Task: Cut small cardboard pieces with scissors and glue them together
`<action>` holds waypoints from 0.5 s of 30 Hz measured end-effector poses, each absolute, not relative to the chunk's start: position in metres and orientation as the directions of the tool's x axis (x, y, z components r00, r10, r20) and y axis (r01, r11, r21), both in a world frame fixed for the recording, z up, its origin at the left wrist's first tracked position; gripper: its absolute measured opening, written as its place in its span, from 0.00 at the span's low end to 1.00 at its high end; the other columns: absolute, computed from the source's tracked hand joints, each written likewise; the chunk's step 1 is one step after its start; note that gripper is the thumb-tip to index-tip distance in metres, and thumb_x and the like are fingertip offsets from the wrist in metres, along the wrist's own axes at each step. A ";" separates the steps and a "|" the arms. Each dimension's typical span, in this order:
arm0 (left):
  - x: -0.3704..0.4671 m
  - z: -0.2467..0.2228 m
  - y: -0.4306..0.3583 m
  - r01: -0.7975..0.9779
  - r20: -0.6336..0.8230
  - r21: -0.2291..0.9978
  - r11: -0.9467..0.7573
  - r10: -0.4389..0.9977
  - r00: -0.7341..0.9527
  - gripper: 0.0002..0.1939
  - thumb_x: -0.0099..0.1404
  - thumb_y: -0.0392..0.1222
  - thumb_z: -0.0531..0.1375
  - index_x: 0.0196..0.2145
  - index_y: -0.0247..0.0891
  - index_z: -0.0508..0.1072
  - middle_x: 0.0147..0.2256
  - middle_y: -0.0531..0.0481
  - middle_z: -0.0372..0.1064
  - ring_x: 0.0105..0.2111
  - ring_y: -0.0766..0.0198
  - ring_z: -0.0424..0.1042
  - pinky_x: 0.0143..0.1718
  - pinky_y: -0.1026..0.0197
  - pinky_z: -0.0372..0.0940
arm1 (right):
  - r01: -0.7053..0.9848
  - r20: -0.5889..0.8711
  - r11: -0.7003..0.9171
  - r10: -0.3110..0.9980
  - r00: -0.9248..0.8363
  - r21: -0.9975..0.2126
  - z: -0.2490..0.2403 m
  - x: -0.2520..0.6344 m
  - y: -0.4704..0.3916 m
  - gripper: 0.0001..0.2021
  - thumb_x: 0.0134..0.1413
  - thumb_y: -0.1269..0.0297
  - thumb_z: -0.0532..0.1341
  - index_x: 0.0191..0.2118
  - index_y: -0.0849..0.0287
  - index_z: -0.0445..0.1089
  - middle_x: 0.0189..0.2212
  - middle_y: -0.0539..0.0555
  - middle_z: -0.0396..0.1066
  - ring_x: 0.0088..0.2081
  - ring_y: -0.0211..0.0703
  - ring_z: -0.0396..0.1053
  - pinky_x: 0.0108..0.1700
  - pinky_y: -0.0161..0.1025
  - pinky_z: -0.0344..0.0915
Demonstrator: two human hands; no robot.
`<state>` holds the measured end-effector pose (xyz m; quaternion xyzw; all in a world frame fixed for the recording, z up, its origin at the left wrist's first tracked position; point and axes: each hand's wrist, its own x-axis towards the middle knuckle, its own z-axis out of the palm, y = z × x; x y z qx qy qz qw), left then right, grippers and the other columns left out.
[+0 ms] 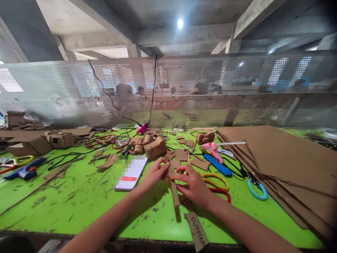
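A narrow cardboard strip [174,192] is held between my two hands over the green table, its lower end pointing toward me. My left hand [157,170] pinches its upper end between thumb and fingers. Around the strip's upper part, my right hand [193,184] grips from the other side with thumb and bent fingers. Scissors with yellow and red handles [219,179] lie partly under my right hand. Close to my left hand is a smartphone [131,174] with a lit screen. A printed cardboard scrap [196,230] lies below my right wrist.
Beyond my hands are camera-shaped cardboard models [155,147], a pink glue gun [213,149] and a blue box cutter [218,165]. Cardboard sheets [284,151] and turquoise-handled scissors [257,189] are at right. A blue glue gun [26,172] sits left; a perforated screen [168,95] stands behind.
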<state>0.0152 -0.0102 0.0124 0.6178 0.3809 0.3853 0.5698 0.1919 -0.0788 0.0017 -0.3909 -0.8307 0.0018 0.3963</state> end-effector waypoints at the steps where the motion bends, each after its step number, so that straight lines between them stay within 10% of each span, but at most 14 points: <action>1: 0.016 0.012 -0.011 0.021 0.023 0.999 -0.036 0.901 0.433 0.23 0.53 0.59 0.63 0.32 0.40 0.60 0.18 0.59 0.66 0.19 0.69 0.66 0.20 0.69 0.59 | 0.647 0.646 0.690 0.661 -0.380 -0.325 0.003 0.192 -0.080 0.11 0.54 0.71 0.62 0.43 0.54 0.73 0.44 0.56 0.67 0.44 0.45 0.67 0.45 0.43 0.66; 15: 0.020 0.014 -0.023 -0.135 -0.034 0.983 0.126 0.844 0.536 0.30 0.43 0.45 0.72 0.39 0.40 0.59 0.23 0.58 0.71 0.23 0.68 0.71 0.27 0.67 0.63 | 0.673 0.666 0.686 0.642 -0.380 -0.277 0.007 0.193 -0.080 0.09 0.58 0.70 0.57 0.43 0.55 0.69 0.44 0.57 0.66 0.45 0.48 0.64 0.47 0.48 0.64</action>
